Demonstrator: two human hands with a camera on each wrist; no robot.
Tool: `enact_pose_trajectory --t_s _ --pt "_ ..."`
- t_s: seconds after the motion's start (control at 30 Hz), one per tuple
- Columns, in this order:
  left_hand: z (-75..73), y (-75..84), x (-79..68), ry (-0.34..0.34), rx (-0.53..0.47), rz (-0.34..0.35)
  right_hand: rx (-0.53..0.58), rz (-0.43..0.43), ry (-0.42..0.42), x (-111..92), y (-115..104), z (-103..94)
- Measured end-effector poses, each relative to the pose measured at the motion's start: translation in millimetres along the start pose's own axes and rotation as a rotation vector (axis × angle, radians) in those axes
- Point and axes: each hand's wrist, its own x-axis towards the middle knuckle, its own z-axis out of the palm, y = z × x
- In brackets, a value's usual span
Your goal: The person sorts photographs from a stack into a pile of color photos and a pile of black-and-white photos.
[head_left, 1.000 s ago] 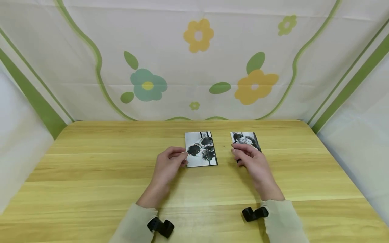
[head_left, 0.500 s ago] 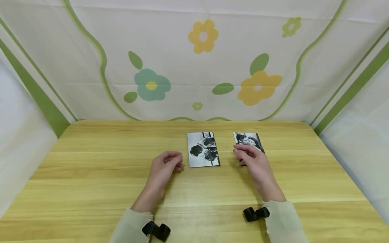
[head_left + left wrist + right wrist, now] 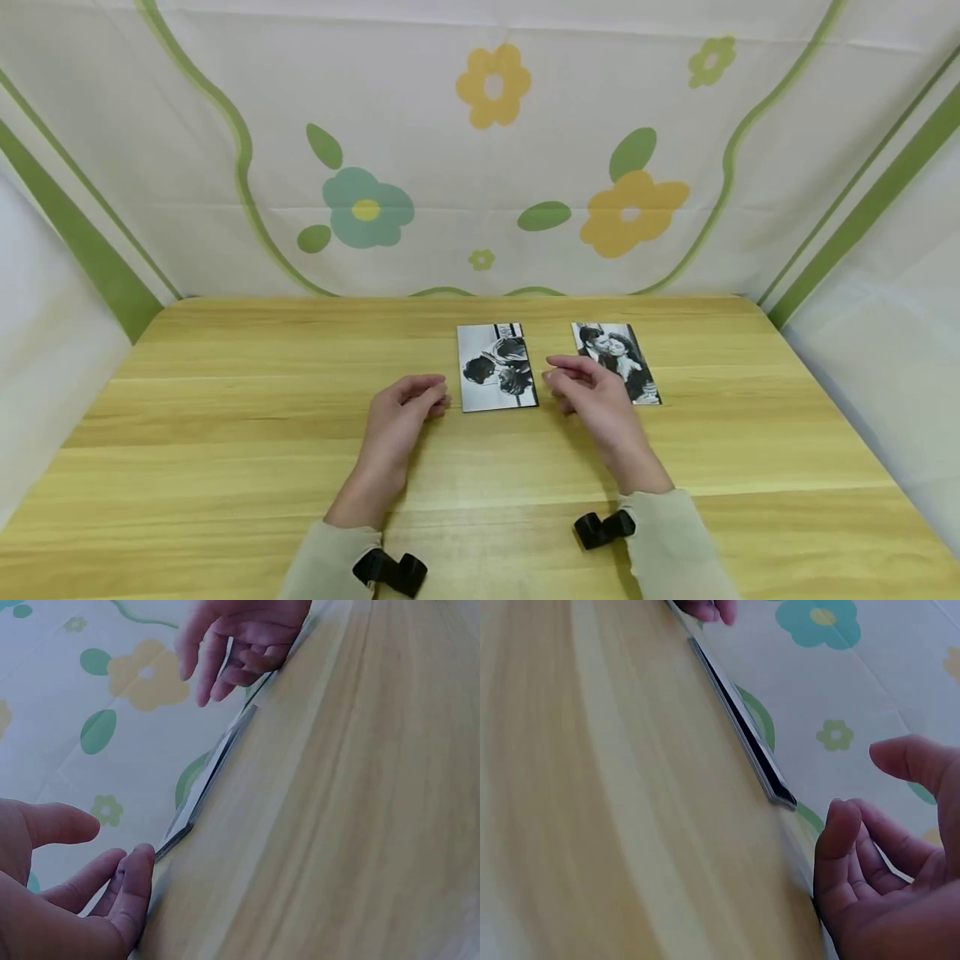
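Two black-and-white picture cards lie flat on the table in the head view. The left card shows several dark-haired heads, its print turned sideways; a thin dark edge with layers shows in the right wrist view. The right card has a couple face to face. My left hand, fingers relaxed and holding nothing, is just left of the left card. My right hand is between the cards, partly overlapping the right one in this view. Its thumb and fingers are apart with nothing between them, as the right wrist view shows.
The wooden table ends at a white cloth backdrop printed with flowers, and more cloth hangs along both sides. A black wrist camera is on the left sleeve, another black camera on the right.
My left hand has drawn back leftward from the left card's edge. My right hand has come off the right card and shifted left toward the left card, uncovering more of the right one.
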Motion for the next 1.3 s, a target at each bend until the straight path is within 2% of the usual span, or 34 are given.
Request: enact_pose_trajectory --t_s 0.1,0.23,0.33,0.47,0.67,0.9,1.3 --pt "3.6 -1.8 -0.8 0.021 0.047 0.035 0.001 0.019 0.018 1 -1 7.3" --pt "11.0 -2.8 -0.9 0.056 0.172 0.107 -0.050 0.047 0.051 1 -1 10.8" --pt "15.8 -2.6 -0.4 0.067 0.263 0.135 -0.088 0.049 0.060 0 0 11.0" --pt "20.4 -1.9 0.1 0.048 0.332 0.150 -0.156 0.027 0.069 0 0 12.2" --pt "24.2 -0.6 1.6 -0.023 0.421 0.195 -0.308 -0.027 0.079 1 1 15.4" --pt "25.2 -2.1 2.4 -0.064 0.467 0.196 -0.439 -0.089 0.056 2 2 20.6" --pt "25.0 -0.9 -0.2 -0.101 0.504 0.219 -0.462 -0.102 0.078 1 3 23.6"
